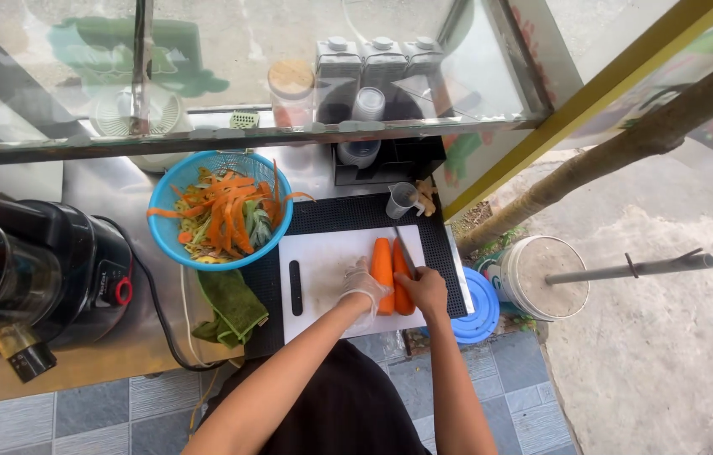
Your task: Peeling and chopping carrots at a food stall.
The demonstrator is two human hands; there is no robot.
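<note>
While the gloved left hand (364, 285) presses on a peeled carrot (383, 271) lying on the white cutting board (323, 282) near the worktop's (112, 350) right edge, the bare right hand (424, 289) grips a knife (404, 251) set between the carrot halves. A blue colander (173, 240) of peelings sits beside the board's far left corner.

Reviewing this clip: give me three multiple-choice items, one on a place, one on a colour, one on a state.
1. Where do the carrots lie?
A. on the white cutting board
B. in the colander
C. on the floor

2. What colour is the colander of peelings?
A. red
B. blue
C. white

3. What covers the left hand?
A. nothing
B. a cloth
C. a clear glove

A: the carrots rest on the board.
B: its rim is blue.
C: a clear glove wraps it; the right hand, bare, holds the knife.
</note>
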